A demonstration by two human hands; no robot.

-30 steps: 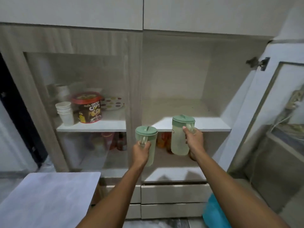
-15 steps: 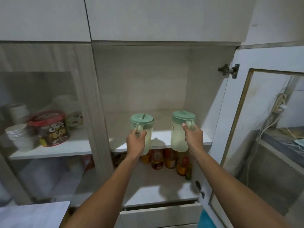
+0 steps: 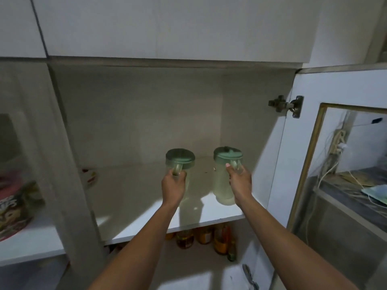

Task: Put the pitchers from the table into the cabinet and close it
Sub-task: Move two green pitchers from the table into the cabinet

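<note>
Cabinet (image 3: 136, 114): door (image 3: 297, 164) open; cereal tub (image 3: 14, 208) blurred behind glass, cut off. Shelf (image 3: 209, 214): bottles (image 3: 207, 237) below, half hidden. Your left hand (image 3: 173, 188) grips left pitcher (image 3: 180, 162)'s handle, base hidden; your right hand (image 3: 240, 183) grips right pitcher (image 3: 225, 178), seemingly resting on shelf.

Two pitchers (image 3: 223, 181) side by side on shelf (image 3: 146, 208), prob. touching down; bottles (image 3: 219, 239) below.

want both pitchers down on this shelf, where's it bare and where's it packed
The shelf is bare from its left wall across to the left pitcher, and behind both pitchers to the back wall. A narrower strip lies between the right pitcher and the right wall. The bottles crowd the level below.
</note>
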